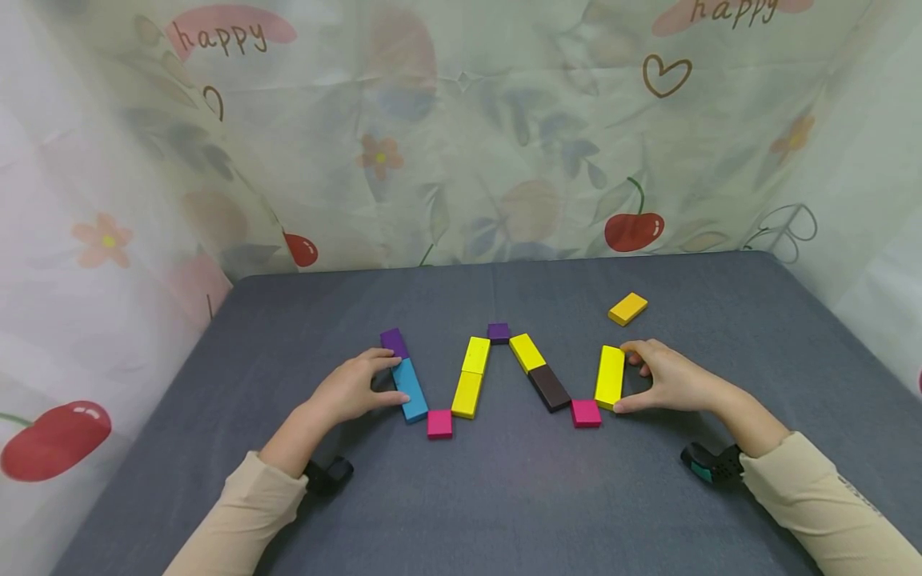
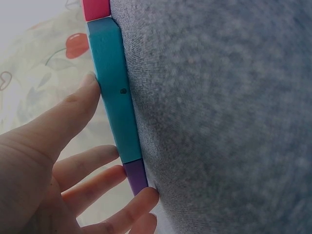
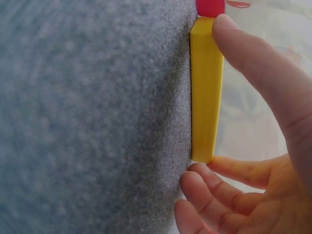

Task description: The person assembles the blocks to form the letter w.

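Wooden blocks form a zigzag on the grey cloth. My left hand lies along the left arm of it, thumb and fingertips touching the outer side of the blue block and the purple block beyond it. On the right, my right hand pinches a yellow block lengthwise, thumb at its near end and index finger at its far end. That block's near end meets a pink block. Another pink block sits by the blue one's near end.
Between the hands are two yellow blocks in line, a small purple block at the peak, then a yellow and a dark brown block. An orange-yellow block lies apart at the back right. A patterned curtain hangs behind.
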Available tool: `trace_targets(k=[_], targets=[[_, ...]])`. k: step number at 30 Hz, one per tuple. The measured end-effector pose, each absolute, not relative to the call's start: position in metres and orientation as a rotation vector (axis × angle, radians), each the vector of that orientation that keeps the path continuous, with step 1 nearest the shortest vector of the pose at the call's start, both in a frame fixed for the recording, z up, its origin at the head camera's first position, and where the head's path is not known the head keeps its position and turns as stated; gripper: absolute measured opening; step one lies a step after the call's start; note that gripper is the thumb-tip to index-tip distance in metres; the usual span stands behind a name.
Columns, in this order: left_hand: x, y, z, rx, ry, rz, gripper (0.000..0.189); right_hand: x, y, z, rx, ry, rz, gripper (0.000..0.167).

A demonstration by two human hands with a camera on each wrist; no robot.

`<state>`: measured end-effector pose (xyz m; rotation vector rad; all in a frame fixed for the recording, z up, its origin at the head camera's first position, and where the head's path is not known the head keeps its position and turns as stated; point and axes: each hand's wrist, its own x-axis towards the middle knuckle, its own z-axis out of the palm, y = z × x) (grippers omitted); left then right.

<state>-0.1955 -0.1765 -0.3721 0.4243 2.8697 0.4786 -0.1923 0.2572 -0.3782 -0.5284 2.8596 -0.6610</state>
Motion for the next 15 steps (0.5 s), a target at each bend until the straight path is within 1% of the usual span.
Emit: trace_targets(k=[15], targets=[[-0.1943, -0.1763, -0.3706, 0.428, 2.872, 0.481, 0.067, -0.1931, 0.2577, -0.3793, -0.523, 2.858, -0.66, 0.092]])
